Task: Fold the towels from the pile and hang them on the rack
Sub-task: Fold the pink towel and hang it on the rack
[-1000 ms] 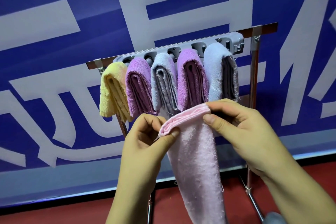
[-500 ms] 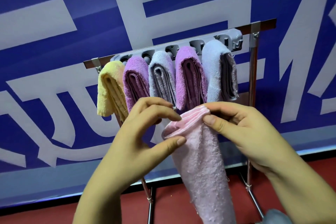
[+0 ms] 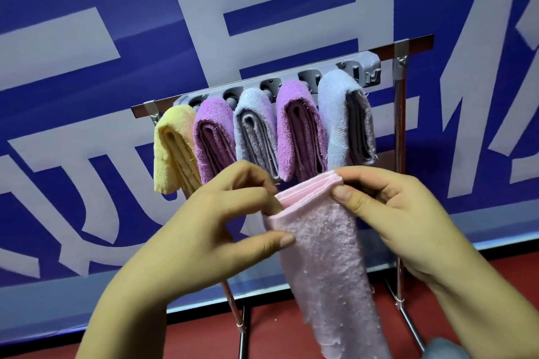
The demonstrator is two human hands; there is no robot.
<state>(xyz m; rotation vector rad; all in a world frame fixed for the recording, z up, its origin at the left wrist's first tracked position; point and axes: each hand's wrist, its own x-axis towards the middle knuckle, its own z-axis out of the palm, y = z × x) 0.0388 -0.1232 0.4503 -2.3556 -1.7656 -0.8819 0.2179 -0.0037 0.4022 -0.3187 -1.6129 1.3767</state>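
the pink towel point(image 3: 323, 265) hung folded in front of the rack point(image 3: 399, 137), below the five towels draped on its hooks, nearest the right-hand purple towel point(image 3: 291, 125). the right hand point(image 3: 390, 213) pinched its top right corner between thumb and fingers. the left hand point(image 3: 221, 224) held the top left edge, thumb pressed on the front and fingers curled behind.

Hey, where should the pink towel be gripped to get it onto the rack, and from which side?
Grip the pink towel at its folded top edge, where the stacked layers bunch. Come from both ends, as the left hand and right hand do; the rest hangs limp.
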